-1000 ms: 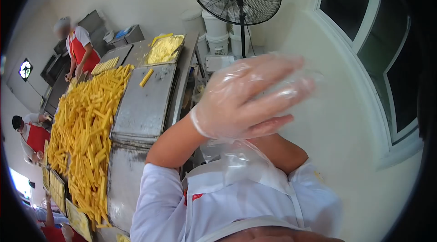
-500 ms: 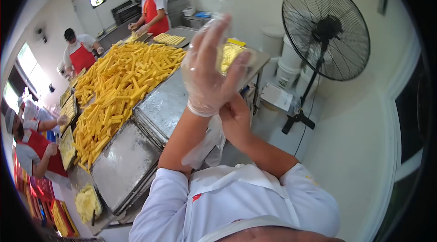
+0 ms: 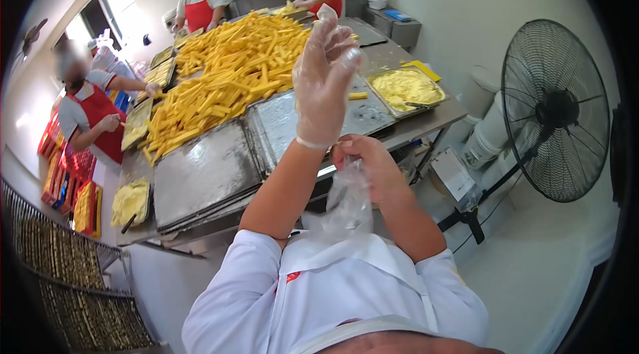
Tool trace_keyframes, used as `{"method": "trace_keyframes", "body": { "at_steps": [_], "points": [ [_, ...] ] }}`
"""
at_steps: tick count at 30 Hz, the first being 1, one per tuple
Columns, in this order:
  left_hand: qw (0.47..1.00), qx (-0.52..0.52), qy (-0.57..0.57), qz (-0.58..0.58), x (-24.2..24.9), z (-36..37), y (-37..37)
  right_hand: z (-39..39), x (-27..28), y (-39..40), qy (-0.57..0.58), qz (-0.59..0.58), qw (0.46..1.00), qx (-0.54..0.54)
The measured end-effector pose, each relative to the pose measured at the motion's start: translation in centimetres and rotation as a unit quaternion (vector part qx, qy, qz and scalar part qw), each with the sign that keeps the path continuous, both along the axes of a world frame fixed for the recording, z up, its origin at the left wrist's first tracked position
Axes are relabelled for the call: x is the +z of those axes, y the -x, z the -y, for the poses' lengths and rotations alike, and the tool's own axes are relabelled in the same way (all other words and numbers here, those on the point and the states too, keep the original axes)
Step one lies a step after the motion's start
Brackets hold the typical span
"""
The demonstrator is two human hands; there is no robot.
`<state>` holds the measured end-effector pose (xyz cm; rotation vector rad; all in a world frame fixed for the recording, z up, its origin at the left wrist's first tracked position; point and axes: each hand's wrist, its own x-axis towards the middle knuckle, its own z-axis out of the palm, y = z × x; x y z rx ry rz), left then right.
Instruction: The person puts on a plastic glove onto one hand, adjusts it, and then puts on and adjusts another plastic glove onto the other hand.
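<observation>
My left hand (image 3: 325, 91) is raised in front of me in a clear plastic glove that reaches the wrist. Its fingers point up with the thumb held apart, and nothing is in it. Just below that wrist, my bare right hand (image 3: 374, 162) pinches a second clear plastic glove (image 3: 351, 201), which hangs loose and crumpled over my white apron (image 3: 346, 264). Beyond both hands, metal trays (image 3: 206, 171) lie on the table by a large heap of yellow sticks (image 3: 233, 74).
A tray of yellow spread (image 3: 406, 89) lies at the table's right, another (image 3: 130, 202) at its left corner. A standing fan (image 3: 556, 111) and white buckets (image 3: 484, 134) are on my right. Co-workers in red aprons (image 3: 100, 114) work around the table. A rack (image 3: 60, 247) stands lower left.
My view has turned left, so the table sits further right in it. My right hand has shifted from behind the left wrist to just below it, with the loose glove now hanging in plain sight.
</observation>
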<state>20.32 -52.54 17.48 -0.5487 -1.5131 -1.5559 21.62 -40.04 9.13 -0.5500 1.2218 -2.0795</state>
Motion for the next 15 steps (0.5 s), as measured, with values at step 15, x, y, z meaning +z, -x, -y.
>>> {"method": "trace_keyframes", "body": {
  "at_steps": [15],
  "points": [
    [0.947,-0.162,-0.271,0.065,-3.0,4.8,-0.1,6.1,-1.9,-2.2,-0.025,-0.504,0.782,-0.366]
  ]
}}
